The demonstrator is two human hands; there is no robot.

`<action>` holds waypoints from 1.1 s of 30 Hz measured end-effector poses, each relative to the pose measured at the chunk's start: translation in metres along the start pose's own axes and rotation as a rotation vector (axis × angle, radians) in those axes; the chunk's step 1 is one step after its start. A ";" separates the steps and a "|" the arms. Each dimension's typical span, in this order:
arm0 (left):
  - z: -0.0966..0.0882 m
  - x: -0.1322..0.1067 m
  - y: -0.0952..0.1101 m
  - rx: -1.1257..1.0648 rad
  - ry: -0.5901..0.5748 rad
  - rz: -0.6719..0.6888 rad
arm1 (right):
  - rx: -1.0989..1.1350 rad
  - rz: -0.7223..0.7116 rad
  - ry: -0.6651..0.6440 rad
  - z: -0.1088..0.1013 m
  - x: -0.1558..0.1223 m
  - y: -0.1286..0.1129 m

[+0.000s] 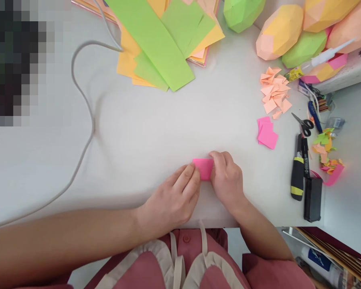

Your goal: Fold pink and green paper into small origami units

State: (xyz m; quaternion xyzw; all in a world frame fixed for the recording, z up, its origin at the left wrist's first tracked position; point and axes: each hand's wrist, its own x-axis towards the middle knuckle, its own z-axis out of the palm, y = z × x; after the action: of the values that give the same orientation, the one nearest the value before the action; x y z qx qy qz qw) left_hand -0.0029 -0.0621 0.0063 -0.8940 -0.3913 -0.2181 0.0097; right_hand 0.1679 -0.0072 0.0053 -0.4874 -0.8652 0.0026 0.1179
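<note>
A small pink piece of paper (203,169) lies between my hands near the front edge of the white table. My left hand (177,196) has its fingers pressed together on the paper's left side. At the right side, my right hand (227,176) is curled with its fingertips on the paper's edge. A few pink paper pieces (267,134) lie loosely stacked to the right. Behind them is a pile of folded peach paper pieces (275,92).
Green and orange paper sheets (156,48) lie at the back. Faceted paper shapes (279,32), a glue bottle (315,62), scissors (303,123), a cutter (297,176), a black stapler-like object (313,196) and paper scraps (326,156) crowd the right. A white cable (92,124) crosses the left.
</note>
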 end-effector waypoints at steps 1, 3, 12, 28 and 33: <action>0.000 -0.001 0.001 -0.005 -0.001 0.005 | 0.006 -0.018 -0.012 -0.001 0.000 0.001; 0.000 -0.002 0.002 -0.013 -0.011 0.021 | 0.009 -0.053 -0.026 -0.003 0.000 0.003; -0.001 -0.001 0.005 -0.008 -0.026 0.018 | -0.080 -0.087 -0.053 -0.004 -0.001 0.003; -0.003 0.000 0.003 0.004 -0.016 0.021 | -0.165 -0.087 -0.049 -0.004 0.000 -0.002; -0.002 -0.002 0.005 -0.004 -0.010 0.029 | -0.121 -0.092 -0.073 -0.005 -0.001 0.000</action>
State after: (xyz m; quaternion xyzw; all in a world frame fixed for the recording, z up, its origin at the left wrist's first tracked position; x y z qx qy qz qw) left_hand -0.0011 -0.0673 0.0078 -0.9007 -0.3778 -0.2145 0.0091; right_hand 0.1689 -0.0086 0.0100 -0.4530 -0.8889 -0.0376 0.0567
